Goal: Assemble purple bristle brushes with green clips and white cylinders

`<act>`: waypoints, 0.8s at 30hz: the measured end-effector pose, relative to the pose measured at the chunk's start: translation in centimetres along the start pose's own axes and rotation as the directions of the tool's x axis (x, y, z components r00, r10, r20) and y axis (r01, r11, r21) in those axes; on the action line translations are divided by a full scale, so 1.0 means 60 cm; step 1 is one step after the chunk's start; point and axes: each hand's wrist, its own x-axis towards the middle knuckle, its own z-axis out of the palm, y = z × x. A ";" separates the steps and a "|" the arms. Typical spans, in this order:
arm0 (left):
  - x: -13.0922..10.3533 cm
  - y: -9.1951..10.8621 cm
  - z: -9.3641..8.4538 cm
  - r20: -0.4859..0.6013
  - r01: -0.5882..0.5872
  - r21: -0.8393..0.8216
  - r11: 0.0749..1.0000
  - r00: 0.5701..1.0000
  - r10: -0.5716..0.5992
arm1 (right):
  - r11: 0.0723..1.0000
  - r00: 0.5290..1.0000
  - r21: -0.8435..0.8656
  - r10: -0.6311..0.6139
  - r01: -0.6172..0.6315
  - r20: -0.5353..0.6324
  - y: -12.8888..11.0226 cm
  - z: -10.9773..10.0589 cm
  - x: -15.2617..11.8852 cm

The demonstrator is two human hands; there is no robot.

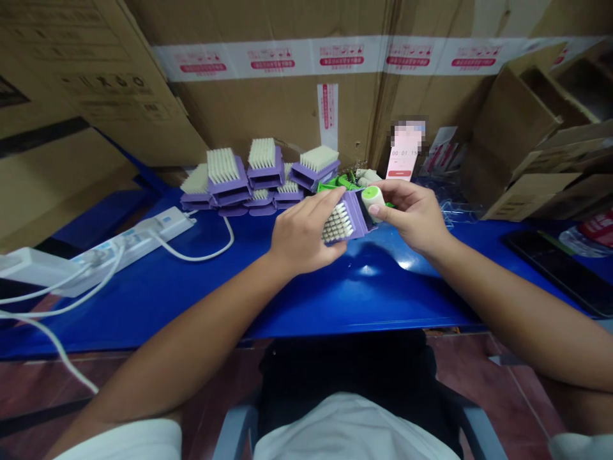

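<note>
Head view: The purple brush head (355, 216) is held above the blue table (297, 294), between the two hands. Its long axis runs roughly left to right, slightly raised at the right end; the bristles face up toward the camera. The left hand (306, 233) grips the brush head at its left end, fingers curved over the far edge and thumb along the near edge. The right hand (414, 211) pinches the white cylinder with green end (373, 199) between thumb and fingers, at the right end of the brush head.

Beyond the left fingers, more purple brush heads (230, 176) are stacked. Green parts (335, 184) lie just beyond the fingertips. A lit phone (403, 156) stands behind the right fingers. The power strip (136, 246) lies left of the left hand. Cardboard boxes (268, 102) back the table.
</note>
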 end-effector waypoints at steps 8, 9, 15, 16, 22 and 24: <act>0.001 0.001 -0.002 0.035 -0.051 0.042 0.998 0.998 0.050 | 0.999 1.000 -0.039 0.022 -0.022 -0.002 -0.012 0.008 -0.005; 0.001 0.002 -0.002 0.036 -0.054 0.051 0.997 0.998 0.052 | 0.999 1.000 -0.044 0.022 -0.022 -0.004 -0.013 0.008 -0.006; 0.001 0.010 -0.007 0.052 -0.030 0.103 0.994 0.998 0.025 | 0.996 1.000 -0.088 -0.013 0.011 -0.024 -0.014 0.007 -0.006; 0.001 0.011 -0.008 0.061 -0.024 0.107 0.994 0.998 0.018 | 0.995 1.000 -0.095 -0.014 0.012 -0.026 -0.013 0.007 -0.006; 0.003 0.007 -0.012 0.040 -0.016 0.101 0.995 0.999 0.012 | 0.997 0.994 -0.070 -0.024 0.017 -0.107 -0.003 0.008 -0.006; 0.003 0.007 -0.014 0.050 -0.012 0.102 0.995 0.999 0.007 | 0.997 0.993 -0.072 -0.030 0.022 -0.116 -0.001 0.009 -0.006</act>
